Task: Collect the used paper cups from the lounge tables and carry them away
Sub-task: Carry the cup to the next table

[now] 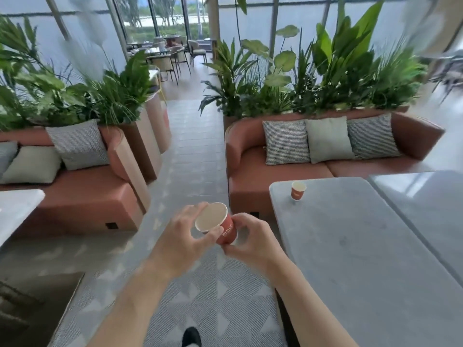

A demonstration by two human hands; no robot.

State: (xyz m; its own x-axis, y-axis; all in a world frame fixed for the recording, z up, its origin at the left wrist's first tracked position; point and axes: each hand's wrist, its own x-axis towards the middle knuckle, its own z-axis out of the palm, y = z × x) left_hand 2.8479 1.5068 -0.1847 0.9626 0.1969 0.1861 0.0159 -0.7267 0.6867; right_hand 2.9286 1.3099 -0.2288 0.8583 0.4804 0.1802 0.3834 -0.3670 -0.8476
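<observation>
Lounge aisle | left hand and right hand grip tilted cup — arms outstretched

Terracotta sofas, leafy planters, grey patterned carpet, tall windows

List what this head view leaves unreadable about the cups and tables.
- Held cup: the print is blurred and partly covered by the left hand and right hand; its base is hidden.
- Cup on the grey table: too small to show any contents.
- Grey table: cut off by the right and bottom edges.
- White table: mostly beyond the left edge.
</observation>
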